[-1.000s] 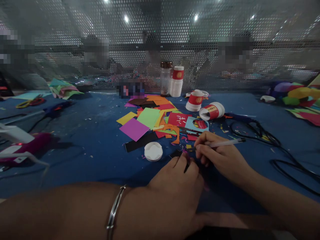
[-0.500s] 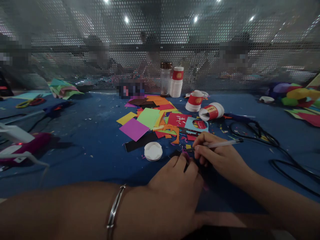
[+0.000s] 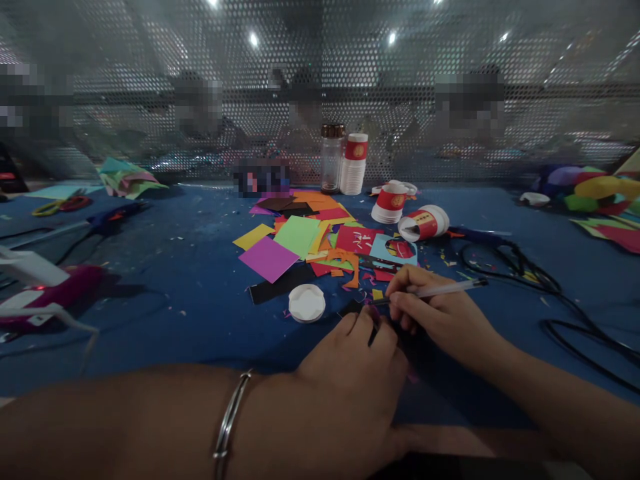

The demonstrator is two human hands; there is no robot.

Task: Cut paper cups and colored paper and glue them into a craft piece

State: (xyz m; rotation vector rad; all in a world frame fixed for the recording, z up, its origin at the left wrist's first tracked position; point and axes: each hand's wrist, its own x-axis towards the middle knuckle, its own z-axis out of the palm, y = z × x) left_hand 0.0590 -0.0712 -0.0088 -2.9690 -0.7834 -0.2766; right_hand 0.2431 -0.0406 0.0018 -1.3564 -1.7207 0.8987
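My right hand [image 3: 440, 313] pinches a clear pen [image 3: 450, 287], its tip pointing left at a small piece of black paper [image 3: 353, 307] on the blue table [image 3: 190, 313]. My left hand [image 3: 350, 373], with a silver bracelet [image 3: 227, 427] on the wrist, lies over that black piece with the fingers curled down on it. A white round lid [image 3: 307, 302] sits just left of the hands. Most of the black piece is hidden under my fingers.
Coloured paper squares [image 3: 295, 240] and scraps lie beyond the hands, with red-and-white paper cups [image 3: 425, 222], a cup stack [image 3: 354, 163] and a clear jar [image 3: 331, 157]. Black cables [image 3: 530, 280] run at right, a glue gun [image 3: 45, 293] at left. A perforated screen [image 3: 320, 93] backs the table.
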